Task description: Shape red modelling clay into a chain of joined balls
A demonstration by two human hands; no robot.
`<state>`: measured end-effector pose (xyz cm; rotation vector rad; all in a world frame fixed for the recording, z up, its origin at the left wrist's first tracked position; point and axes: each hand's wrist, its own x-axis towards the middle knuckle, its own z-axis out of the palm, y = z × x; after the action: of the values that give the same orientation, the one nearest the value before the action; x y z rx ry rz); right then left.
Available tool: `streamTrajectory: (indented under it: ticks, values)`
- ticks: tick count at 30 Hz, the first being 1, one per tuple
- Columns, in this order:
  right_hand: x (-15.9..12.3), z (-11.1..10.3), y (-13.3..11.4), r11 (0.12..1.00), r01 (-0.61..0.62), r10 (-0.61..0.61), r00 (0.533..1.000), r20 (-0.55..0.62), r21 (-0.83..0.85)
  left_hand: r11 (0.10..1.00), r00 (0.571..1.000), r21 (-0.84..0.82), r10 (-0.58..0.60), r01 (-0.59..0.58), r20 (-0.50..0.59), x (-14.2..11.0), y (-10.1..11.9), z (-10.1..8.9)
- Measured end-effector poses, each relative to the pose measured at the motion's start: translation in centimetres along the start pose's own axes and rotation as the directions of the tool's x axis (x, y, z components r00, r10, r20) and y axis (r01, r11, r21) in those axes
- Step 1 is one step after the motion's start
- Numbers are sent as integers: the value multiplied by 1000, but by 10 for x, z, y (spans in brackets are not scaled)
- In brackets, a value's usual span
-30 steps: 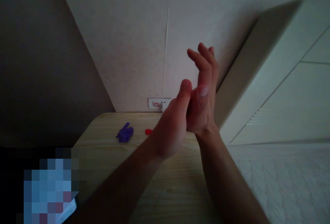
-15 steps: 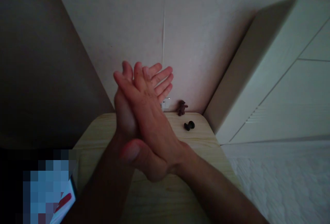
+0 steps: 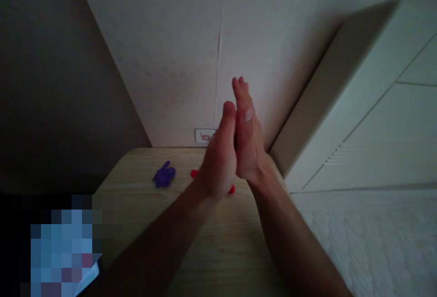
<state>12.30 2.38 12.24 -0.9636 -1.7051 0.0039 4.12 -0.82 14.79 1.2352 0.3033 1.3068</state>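
My left hand (image 3: 219, 158) and my right hand (image 3: 251, 144) are raised over the wooden tabletop (image 3: 218, 251), palm against palm. Both have their fingers stretched out, pointing up and away from me, and the thumbs lie side by side on top. I see nothing held, though the space between the palms is hidden. A purple, irregular lump with a raised stub (image 3: 164, 176) lies on the table to the left. Behind my left hand a red piece (image 3: 194, 173) peeks out, and red also shows by its wrist; whether they are one thing I cannot tell.
At the table's back edge, the wall holds a white socket plate (image 3: 205, 136). A pale cabinet (image 3: 382, 124) stands to the right, above a white quilted surface (image 3: 344, 242). Low on the left is a lit screen, mostly pixelated (image 3: 61, 247).
My hands have gone from crossed and slanting left to upright and aligned, further right. The purple and red pieces have come into view; the dark figure and black piece are now hidden.
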Motion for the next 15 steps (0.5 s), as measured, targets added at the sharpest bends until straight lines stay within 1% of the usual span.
streamTrajectory:
  ticks: [3,5,6,8,9,10,11,13,15]
  values:
    - [-8,15,-18,999,-16,12,993,120,36,1000,998,-7,-13,12,-59,2,17,-11]
    - [-14,22,-32,999,20,-29,982,186,50,999,994,6,-30,31,-101,3,29,-20]
    - [-16,24,-39,997,45,-56,974,218,57,999,989,9,-39,41,-142,3,34,-25]
    - [-18,24,-52,992,95,-113,956,270,77,999,971,14,-47,52,-234,5,42,-35]
    - [-18,22,-58,989,118,-140,947,290,91,998,966,11,-60,65,-250,7,44,-39]
    - [-17,19,-63,985,135,-162,936,311,107,997,968,6,-77,81,-238,9,45,-43]
    - [-16,16,-67,981,148,-181,926,332,124,995,975,-1,-98,99,-199,12,45,-45]
    - [-13,11,-70,977,150,-195,915,352,149,990,987,-14,-138,138,-86,15,40,-47]
    - [-9,7,-67,976,153,-196,928,317,154,987,987,-12,-160,160,-16,15,30,-43]
